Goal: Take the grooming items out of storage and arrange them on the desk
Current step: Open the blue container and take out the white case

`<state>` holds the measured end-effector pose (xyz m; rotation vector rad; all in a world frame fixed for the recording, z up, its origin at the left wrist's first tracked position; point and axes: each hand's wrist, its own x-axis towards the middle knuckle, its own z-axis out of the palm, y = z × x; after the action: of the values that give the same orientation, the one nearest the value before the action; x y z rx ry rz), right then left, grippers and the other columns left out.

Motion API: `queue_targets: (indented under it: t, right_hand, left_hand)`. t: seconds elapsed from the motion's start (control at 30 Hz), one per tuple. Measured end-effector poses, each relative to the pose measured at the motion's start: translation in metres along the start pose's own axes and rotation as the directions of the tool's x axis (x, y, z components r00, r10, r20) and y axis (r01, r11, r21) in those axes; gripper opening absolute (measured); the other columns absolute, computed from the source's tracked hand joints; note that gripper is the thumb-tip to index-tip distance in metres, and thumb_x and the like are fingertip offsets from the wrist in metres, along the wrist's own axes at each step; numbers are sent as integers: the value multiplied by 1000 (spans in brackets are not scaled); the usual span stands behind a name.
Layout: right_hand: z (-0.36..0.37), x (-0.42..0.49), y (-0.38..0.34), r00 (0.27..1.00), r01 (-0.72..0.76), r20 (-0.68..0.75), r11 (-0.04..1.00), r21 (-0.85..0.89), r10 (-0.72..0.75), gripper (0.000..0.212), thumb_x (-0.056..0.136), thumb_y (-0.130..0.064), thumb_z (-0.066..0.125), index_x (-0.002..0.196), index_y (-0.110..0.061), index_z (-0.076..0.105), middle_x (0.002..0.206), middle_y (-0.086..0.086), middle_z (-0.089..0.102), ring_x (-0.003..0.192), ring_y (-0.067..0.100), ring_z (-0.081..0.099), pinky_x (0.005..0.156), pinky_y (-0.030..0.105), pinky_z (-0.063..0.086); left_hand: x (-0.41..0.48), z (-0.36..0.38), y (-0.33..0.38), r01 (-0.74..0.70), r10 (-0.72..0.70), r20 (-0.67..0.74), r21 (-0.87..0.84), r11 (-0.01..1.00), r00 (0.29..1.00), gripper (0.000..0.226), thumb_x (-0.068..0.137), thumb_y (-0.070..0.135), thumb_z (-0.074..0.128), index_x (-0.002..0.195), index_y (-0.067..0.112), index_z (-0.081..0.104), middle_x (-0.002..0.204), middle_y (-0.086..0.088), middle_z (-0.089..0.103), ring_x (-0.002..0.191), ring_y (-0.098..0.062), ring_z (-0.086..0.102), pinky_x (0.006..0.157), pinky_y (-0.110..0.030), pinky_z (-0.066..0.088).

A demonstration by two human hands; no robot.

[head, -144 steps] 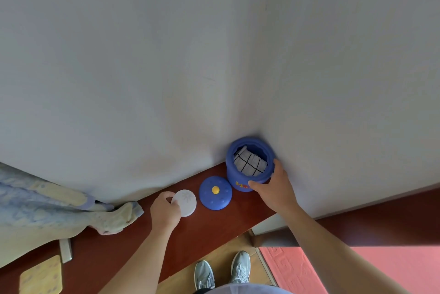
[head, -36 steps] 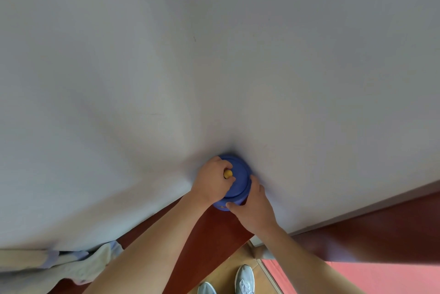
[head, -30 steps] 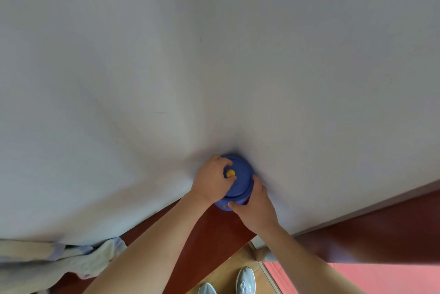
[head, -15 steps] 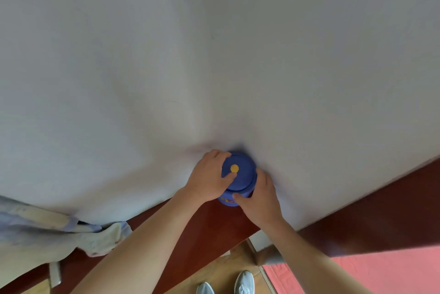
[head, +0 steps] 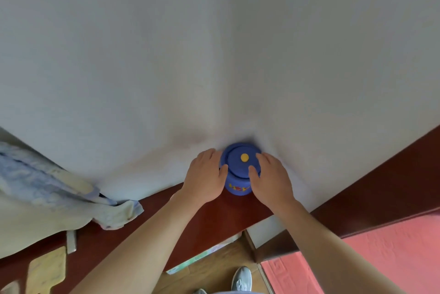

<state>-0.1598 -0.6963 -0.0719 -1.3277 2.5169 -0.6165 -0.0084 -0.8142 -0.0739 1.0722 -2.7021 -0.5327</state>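
A round blue storage jar [head: 238,188] stands on the dark red-brown desk [head: 209,219], pushed into the corner of two white walls. Its blue lid [head: 241,162] with a yellow knob sits on top, so the contents are hidden. My left hand [head: 206,178] grips the jar's left side, thumb on the lid's rim. My right hand [head: 272,180] grips the right side, thumb on the lid.
A pale blue and cream cloth [head: 47,189] lies bunched on the desk at the left. A yellowish pad [head: 46,270] sits at the lower left. Below the desk edge are wooden floor, my shoe [head: 241,279] and a red mat [head: 357,262].
The jar stood open with its lid and a white disc beside it. The lid went on, my left hand at its knob. Now that hand has slid to the jar's side.
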Motion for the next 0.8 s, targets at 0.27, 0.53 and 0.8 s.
queue_targets:
  t: [0.27,0.53,0.8]
  right_hand:
    - [-10,-12,-28,996,90,30,990,-105,-87,50,100,-36,36,139,-8,47,141,10,49,130,26,43,109,34,31]
    - [-23,-17,-35,949,296,147,948,-116,-278,50,102,-33,37,144,-7,41,150,11,41,138,27,34,115,39,26]
    - [-35,-29,-41,873,472,198,873,-121,-445,35,99,-26,41,117,-2,57,121,13,59,116,33,50,100,44,39]
  left_hand:
    - [-32,-19,-7,107,-107,-39,-5,994,994,49,104,26,39,149,6,37,155,-14,37,144,-28,32,117,-37,24]
    - [-68,-35,9,299,-288,-139,70,952,948,51,105,30,34,151,9,34,160,-11,29,148,-24,24,120,-38,21]
    - [-130,-48,29,458,-428,-224,103,883,875,47,103,28,38,145,7,42,150,-11,43,139,-27,36,114,-39,28]
